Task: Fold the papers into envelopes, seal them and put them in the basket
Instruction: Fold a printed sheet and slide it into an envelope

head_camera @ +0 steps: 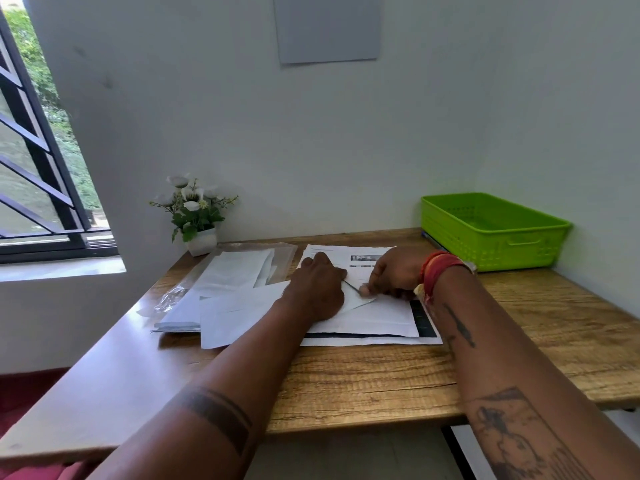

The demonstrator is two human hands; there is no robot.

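This looks like a small home office or study corner. A wood-grain worktop is pushed into the corner of plain white walls, with loose printed papers and a clear plastic sleeve spread on it. A green plastic basket stands at the far right, and a small white pot of artificial flowers sits by the wall. To the left, a window with dark metal bars opens onto greenery. A grey board hangs above.
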